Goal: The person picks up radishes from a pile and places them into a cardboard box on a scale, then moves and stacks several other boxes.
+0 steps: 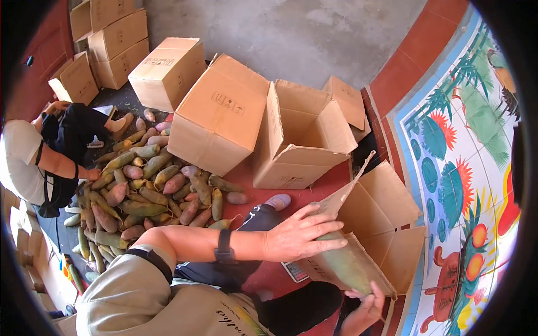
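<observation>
A long green radish (344, 263) is held slantwise beside an open cardboard box (406, 246) at my right. My left hand (302, 235) lies over its upper end, with the fingers bent across it and the box's raised flap just behind. At the lower end, the fingers of my right hand (367, 308) close round the radish's tip. Part of the radish's upper end is hidden under my left hand. To the left, a large heap of green and reddish radishes (151, 193) covers the floor.
Another open box (302, 162) and a closed carton (218, 115) stand ahead. More boxes (119, 47) are stacked at the back left. A co-worker (28, 162) sits left of the heap, one hand on it. A painted tile wall (448, 185) bounds the right side.
</observation>
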Motion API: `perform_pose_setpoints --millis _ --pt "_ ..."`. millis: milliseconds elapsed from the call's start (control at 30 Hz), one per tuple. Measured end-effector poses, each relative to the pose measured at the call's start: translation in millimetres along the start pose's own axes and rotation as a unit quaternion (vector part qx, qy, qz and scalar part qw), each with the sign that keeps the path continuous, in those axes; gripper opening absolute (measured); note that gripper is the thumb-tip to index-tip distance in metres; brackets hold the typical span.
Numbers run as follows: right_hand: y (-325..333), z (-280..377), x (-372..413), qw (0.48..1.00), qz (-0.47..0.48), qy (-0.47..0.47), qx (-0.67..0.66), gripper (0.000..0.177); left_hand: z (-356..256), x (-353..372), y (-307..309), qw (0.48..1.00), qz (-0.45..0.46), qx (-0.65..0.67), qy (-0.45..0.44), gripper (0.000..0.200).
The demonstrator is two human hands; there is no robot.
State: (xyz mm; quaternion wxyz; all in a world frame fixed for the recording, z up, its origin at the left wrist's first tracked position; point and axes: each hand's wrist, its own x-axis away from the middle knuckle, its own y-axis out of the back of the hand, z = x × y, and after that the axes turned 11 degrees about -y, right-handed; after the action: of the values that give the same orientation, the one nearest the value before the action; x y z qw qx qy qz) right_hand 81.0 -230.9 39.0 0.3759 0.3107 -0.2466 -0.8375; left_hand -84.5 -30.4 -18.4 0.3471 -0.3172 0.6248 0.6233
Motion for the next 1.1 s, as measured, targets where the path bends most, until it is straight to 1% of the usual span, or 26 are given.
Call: perform_pose_setpoints --millis 33,67,100,133,167,200,233,267,300,367,400,467,500,533,567,600,667,700,733,767,800,900,967,1000,1067,1100 --pt "0 3 -3 0.999 -0.032 0.009 0.025 0.031 1 -1 -2 1.000 0.000 0.000 0.001 0.060" --pt "1 26 -7 0.980 -0.120 -0.133 -0.083 0.033 2 -2 -5 0.998 -0.040 0.020 0.045 0.061" --pt "5 22 -11 0.969 -0.141 -0.137 -0.148 0.034 4 -3 -8 0.992 -0.081 0.040 0.087 0.063" --pt "9 15 -16 0.957 -0.180 -0.135 -0.185 0.031 6 -1 -14 0.988 -0.091 0.062 0.109 0.075" --pt "13 3 -21 0.941 -0.218 -0.132 -0.222 0.029 7 1 -19 0.988 -0.091 0.063 0.110 0.075" --pt "24 -20 -26 0.941 -0.218 -0.132 -0.222 0.029 8 3 -24 0.984 -0.070 0.089 0.135 0.074" --pt "39 -51 -30 0.934 -0.230 -0.164 -0.218 0.022 8 5 -29 0.979 -0.049 0.115 0.160 0.074" --pt "44 -57 -34 0.926 -0.241 -0.196 -0.214 0.017 8 8 -36 0.979 -0.022 0.118 0.166 0.075" --pt "46 -63 -37 0.926 -0.240 -0.198 -0.212 0.017 9 11 -42 0.978 -0.022 0.120 0.168 0.075" --pt "43 -49 -51 0.934 -0.248 -0.229 -0.119 0.021 9 15 -53 0.979 0.020 0.123 0.159 0.076" --pt "43 -57 -54 0.935 -0.246 -0.228 -0.117 0.021 10 16 -58 0.981 0.031 0.114 0.156 0.075" --pt "42 -88 -64 0.965 -0.198 -0.166 0.033 0.022 11 21 -68 0.977 0.027 0.130 0.169 0.073" --pt "43 -102 -68 0.966 -0.196 -0.165 0.034 0.022 11 23 -72 0.972 0.025 0.147 0.180 0.072" --pt "43 -110 -72 0.969 -0.168 -0.162 0.077 0.022 13 25 -76 0.972 0.023 0.147 0.182 0.072" --pt "43 -117 -75 0.970 -0.139 -0.158 0.119 0.021 14 27 -80 0.973 0.035 0.148 0.176 0.073" --pt "43 -123 -78 0.970 -0.137 -0.159 0.121 0.021 14 29 -84 0.973 0.047 0.148 0.170 0.074" --pt "36 -120 -84 0.981 -0.080 -0.090 0.149 0.020 14 32 -92 0.972 0.070 0.149 0.169 0.071" --pt "35 -116 -88 0.982 -0.078 -0.092 0.149 0.020 13 33 -96 0.971 0.092 0.149 0.164 0.069" --pt "36 -108 -91 0.982 -0.033 -0.125 0.137 0.019 13 33 -99 0.967 0.103 0.153 0.176 0.060" --pt "36 -102 -94 0.980 0.011 -0.158 0.125 0.018 13 34 -100 0.966 0.105 0.154 0.178 0.060" --pt "37 -100 -96 0.979 0.014 -0.160 0.124 0.018 12 34 -102 0.966 0.095 0.155 0.182 0.055" --pt "41 -105 -105 0.967 0.042 -0.160 0.196 0.017 11 35 -107 0.965 0.084 0.155 0.195 0.045" --pt "44 -111 -111 0.969 0.089 -0.182 0.144 0.016 10 36 -109 0.963 0.083 0.154 0.206 0.039" --pt "46 -120 -112 0.968 0.093 -0.183 0.145 0.016 9 36 -110 0.962 0.090 0.153 0.208 0.036" --pt "47 -133 -113 0.975 0.096 -0.190 0.069 0.013 8 35 -111 0.960 0.098 0.151 0.215 0.032" --pt "48 -139 -113 0.974 0.100 -0.191 0.069 0.013 8 35 -112 0.961 0.100 0.145 0.215 0.029"
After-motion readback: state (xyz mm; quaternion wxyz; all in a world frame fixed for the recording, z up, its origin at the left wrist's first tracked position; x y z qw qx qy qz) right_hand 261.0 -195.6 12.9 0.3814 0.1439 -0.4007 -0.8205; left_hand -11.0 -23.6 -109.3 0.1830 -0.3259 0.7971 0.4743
